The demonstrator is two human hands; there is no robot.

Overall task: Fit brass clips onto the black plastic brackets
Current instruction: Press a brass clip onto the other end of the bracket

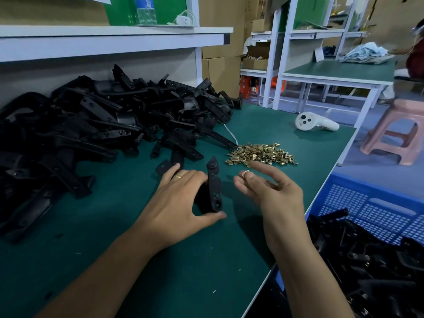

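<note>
My left hand (181,198) grips a black plastic bracket (214,184) and holds it upright above the green mat, thumb under its lower end. My right hand (270,191) is just to the right of it and pinches a small brass clip (245,173) between thumb and fingertips, with the index finger stretched out. A heap of loose brass clips (262,154) lies on the mat just beyond my right hand. A big pile of black brackets (96,125) covers the left and back of the bench.
A blue plastic crate (371,207) holding black brackets sits low at the right, beside the bench edge. A white hand controller (314,122) lies at the far right of the mat. A pink stool (399,131) stands on the floor beyond. A shelf overhangs the back.
</note>
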